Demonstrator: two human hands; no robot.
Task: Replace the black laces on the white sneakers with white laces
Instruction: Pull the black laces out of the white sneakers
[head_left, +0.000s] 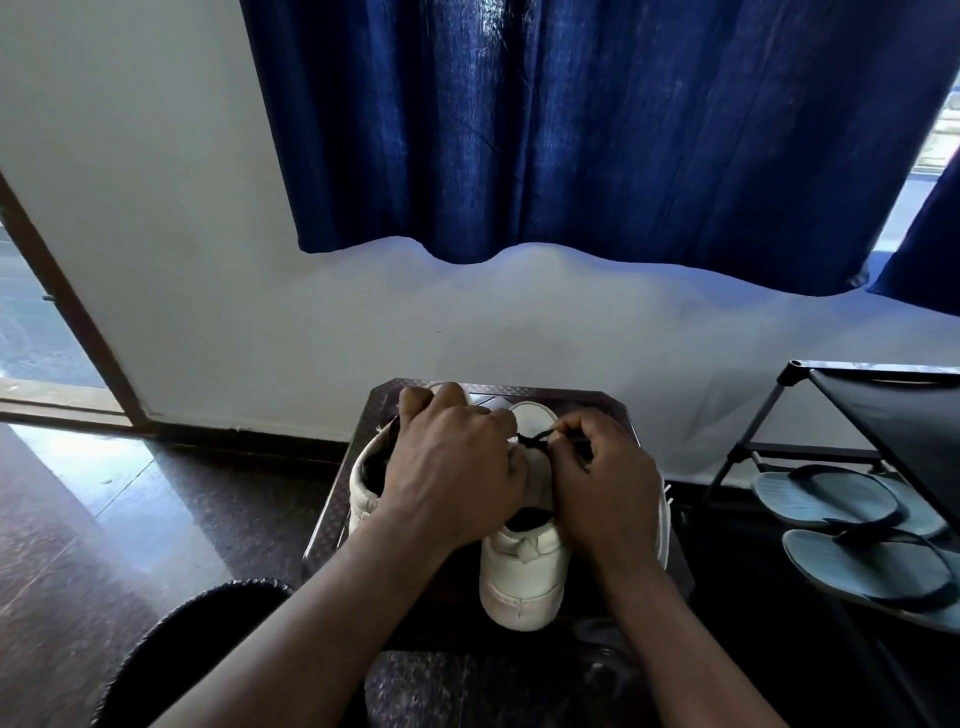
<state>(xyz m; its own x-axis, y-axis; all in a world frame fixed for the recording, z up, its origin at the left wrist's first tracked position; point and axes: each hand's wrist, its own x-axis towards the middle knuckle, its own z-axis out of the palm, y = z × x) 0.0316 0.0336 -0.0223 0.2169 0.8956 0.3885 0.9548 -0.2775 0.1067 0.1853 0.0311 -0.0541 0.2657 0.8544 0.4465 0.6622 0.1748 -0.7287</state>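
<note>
forearms enter from bottom edge. left hand (452, 467) lies across pair, fingers curled close together over front of left sneaker (363, 488). right hand (605, 493) pinches black lace (535, 439) between thumb and forefinger, above tongue of right sneaker (522, 577). both sneakers side by side on dark stool (613, 410), heels toward camera. slippers (831, 499) on rack (883, 405), right.
</note>
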